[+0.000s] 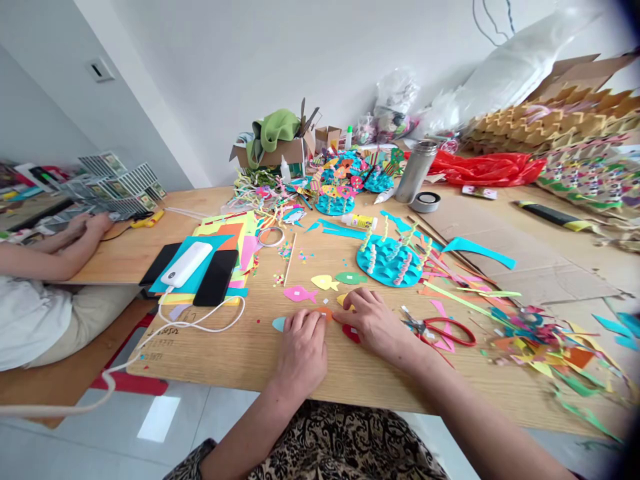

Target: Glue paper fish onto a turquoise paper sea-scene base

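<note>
The fingers of the left hand (303, 353) and right hand (375, 325) are resting bent at opposite sides of an orange paper fish (326, 311) (whether they are pinching or merely pressing it, I cannot tell), which is lying on the table (225, 353) near the front edge. Looking thin, it is presumably weighing almost nothing and creasing easily, its rim offering the safest hold; farther out, a pink fish (299, 293) and red-handled scissors (453, 330) are lying apart.

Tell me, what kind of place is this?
Probably a craft room: there's a pink paper fish, red-handled scissors and a pile of colourful paper scraps on the wooden table.
</note>
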`<state>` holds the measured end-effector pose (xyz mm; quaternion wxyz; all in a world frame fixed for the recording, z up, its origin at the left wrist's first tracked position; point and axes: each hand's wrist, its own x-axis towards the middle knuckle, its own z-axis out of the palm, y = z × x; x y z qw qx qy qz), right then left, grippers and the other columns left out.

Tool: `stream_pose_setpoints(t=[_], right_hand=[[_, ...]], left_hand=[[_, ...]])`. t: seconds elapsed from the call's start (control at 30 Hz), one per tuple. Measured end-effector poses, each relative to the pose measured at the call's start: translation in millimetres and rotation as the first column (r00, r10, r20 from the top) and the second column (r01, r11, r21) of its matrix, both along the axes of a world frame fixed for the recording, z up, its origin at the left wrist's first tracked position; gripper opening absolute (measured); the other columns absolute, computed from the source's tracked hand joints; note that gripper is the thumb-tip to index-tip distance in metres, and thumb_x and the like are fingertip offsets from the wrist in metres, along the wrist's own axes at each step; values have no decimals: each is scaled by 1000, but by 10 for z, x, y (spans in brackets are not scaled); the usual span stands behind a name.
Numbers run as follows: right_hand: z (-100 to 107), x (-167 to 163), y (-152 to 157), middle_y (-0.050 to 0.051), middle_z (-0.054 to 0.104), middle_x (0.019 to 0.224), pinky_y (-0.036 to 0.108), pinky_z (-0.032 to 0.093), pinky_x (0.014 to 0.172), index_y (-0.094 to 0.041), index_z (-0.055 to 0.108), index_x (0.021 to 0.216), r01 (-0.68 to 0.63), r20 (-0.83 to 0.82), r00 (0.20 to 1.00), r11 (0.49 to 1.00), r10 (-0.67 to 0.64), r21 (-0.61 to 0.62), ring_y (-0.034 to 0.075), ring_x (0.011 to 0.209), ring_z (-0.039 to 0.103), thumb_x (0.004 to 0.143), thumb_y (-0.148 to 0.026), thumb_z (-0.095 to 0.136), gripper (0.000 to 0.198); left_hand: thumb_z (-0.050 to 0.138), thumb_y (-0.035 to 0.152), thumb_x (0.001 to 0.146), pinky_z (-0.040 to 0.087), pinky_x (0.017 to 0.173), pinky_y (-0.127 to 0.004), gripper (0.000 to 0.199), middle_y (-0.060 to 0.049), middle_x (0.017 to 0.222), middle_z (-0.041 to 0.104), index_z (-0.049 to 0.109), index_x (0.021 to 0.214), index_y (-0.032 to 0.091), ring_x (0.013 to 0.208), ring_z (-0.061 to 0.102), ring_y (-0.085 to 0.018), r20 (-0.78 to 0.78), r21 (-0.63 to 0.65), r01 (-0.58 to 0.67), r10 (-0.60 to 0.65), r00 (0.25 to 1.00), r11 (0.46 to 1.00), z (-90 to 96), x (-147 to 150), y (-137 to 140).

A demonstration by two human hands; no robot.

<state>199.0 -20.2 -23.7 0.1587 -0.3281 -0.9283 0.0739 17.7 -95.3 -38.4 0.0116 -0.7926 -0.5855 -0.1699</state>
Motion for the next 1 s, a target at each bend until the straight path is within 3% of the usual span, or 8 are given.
stream_pose_setpoints(t=[0.17, 0.4, 0.5, 0.67, 0.9, 1.0], right_hand=[[-36, 5, 10, 9, 59, 99, 38, 40, 83, -23, 74, 90, 1, -66, 998, 1000, -2, -21, 24, 99, 47, 84, -9, 56, 23], [69, 202, 6, 10, 59, 99, 40, 48, 80, -25, 71, 110, 101, -292, 952, 995, -92, 15, 23, 93, 49, 80, 5, 40, 52], [109, 302, -121, 11, 59, 101, 40, 48, 80, -26, 69, 114, 132, -253, 959, 991, -125, 11, 25, 97, 50, 82, 3, 41, 51], [68, 368, -383, 11, 58, 107, 43, 45, 82, -28, 62, 125, 106, -83, 990, 993, -110, -56, 27, 99, 47, 80, 0, 49, 54], [93, 327, -418, 11, 59, 100, 42, 41, 83, -22, 63, 118, 64, 78, 995, 998, -65, 20, 26, 94, 48, 89, -16, 52, 31], [142, 308, -382, 10, 60, 100, 40, 40, 81, -22, 65, 113, 51, 74, 996, 999, -51, 1, 25, 95, 49, 88, -14, 53, 29]], left_hand=[[49, 7, 81, 43, 94, -46, 45, -9, 118, 62, 56, 124, 16, 110, 50, -27, -19, -17, -2, 1, 1000, 1000, 3, 5, -2], [47, 6, 81, 40, 96, -48, 43, -10, 125, 61, 58, 122, 16, 121, 45, -30, -10, 32, 30, -30, 1000, 999, -54, -23, 12], [47, 6, 82, 40, 94, -47, 46, -9, 124, 63, 57, 125, 18, 118, 48, -29, -6, 29, 38, -38, 999, 999, -37, -28, 5], [46, 3, 82, 38, 93, -46, 64, -6, 127, 63, 40, 143, 23, 113, 50, -27, -45, 40, 46, -45, 998, 998, 19, -17, -14], [46, 2, 80, 37, 93, -45, 57, -8, 126, 64, 46, 136, 16, 110, 51, -27, -66, 66, 49, -45, 997, 997, 7, -18, -23], [46, 3, 81, 38, 92, -45, 57, -8, 127, 64, 46, 136, 17, 110, 51, -27, -73, 68, 50, -45, 996, 996, 11, -18, -27]])
